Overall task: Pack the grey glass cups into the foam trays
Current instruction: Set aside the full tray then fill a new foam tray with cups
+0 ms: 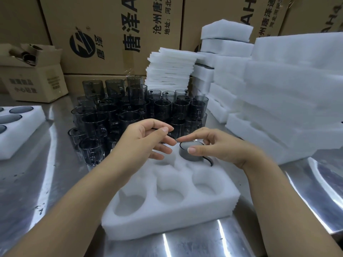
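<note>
A white foam tray (167, 219) with six round holes lies on the steel table in front of me. A grey glass cup (191, 157) sits bottom up in its far right hole, handle pointing right. My right hand (222, 145) pinches this cup, thumb on its side and index finger over its top. My left hand (143, 140) hovers over the far middle hole with fingers curled round the thin dark rim of another cup, which the hand mostly hides. The near three holes are bare. Several more grey cups (130, 108) stand crowded behind the tray.
Tall stacks of foam trays (278, 99) fill the right side, and thin foam sheets (170, 69) are piled behind the cups. A filled foam tray (27, 127) lies at far left. A small open cardboard box (37, 80) and big cartons (111, 34) line the back.
</note>
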